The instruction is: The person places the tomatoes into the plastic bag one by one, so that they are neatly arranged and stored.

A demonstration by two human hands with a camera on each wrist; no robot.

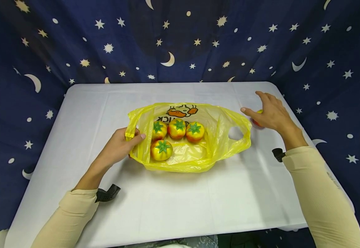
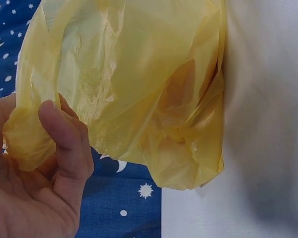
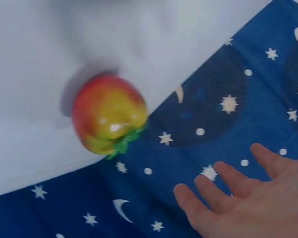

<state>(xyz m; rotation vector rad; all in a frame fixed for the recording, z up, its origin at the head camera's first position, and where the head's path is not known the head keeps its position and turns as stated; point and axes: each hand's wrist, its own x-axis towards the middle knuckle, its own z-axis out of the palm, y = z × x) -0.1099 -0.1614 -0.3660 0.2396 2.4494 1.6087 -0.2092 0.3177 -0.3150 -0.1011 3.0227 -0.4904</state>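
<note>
My left hand [image 1: 119,146] grips the left handle of a yellow plastic bag [image 1: 183,167] that lies with its mouth spread wide on the table. Inside the bag sit several yellow-and-red toy tomatoes [image 1: 177,128] with green leafy tops. In the left wrist view, fingers and thumb curl round the bunched handle plastic. My right hand [image 1: 271,112] hovers at the table's right side, fingers spread, beside and partly over another toy tomato [image 3: 111,114]. The right wrist view shows a gap between that tomato and the fingertips [image 3: 183,191].
A white cloth covers the table [image 1: 173,203]. Dark blue curtain [image 1: 180,41] with moons and stars hangs behind and along both sides. The bag's right handle [image 1: 236,133] stands unheld, near the right hand.
</note>
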